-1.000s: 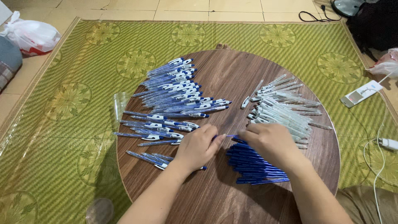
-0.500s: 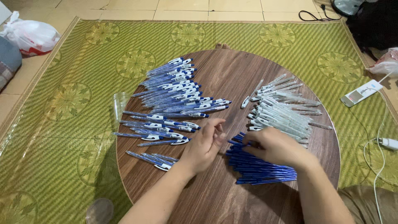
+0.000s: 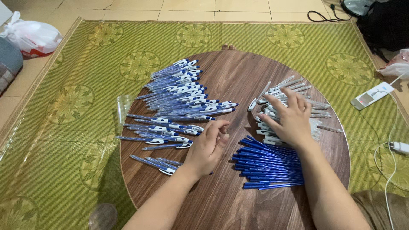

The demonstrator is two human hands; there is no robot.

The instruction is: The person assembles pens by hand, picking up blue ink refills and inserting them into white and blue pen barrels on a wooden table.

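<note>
Head view, single frame: green woven mat (image 3: 85, 85) with leaf medallions covered the floor, and on it sat the round wooden table (image 3: 238, 76). Across the table's left half lay the assembled blue-and-white pens (image 3: 183, 91), fanned in a long spread, with a few more strays toward the near left edge. Near the table's front right lay a stack of blue pen barrels (image 3: 268, 164), roughly parallel. Behind that stack, at the right, was the pile of clear pen parts (image 3: 298, 91) with white ends. My right hand (image 3: 289, 117) lay flat on the clear pile, fingers spread and open, palm down; whether anything was pinched beneath it I could not tell. My left hand (image 3: 208, 147) rested near the table's middle, between the assembled pens and the blue barrels, fingers loosely curled with thumb and fingertips drawn together; any piece between them was too small to make out.
</note>
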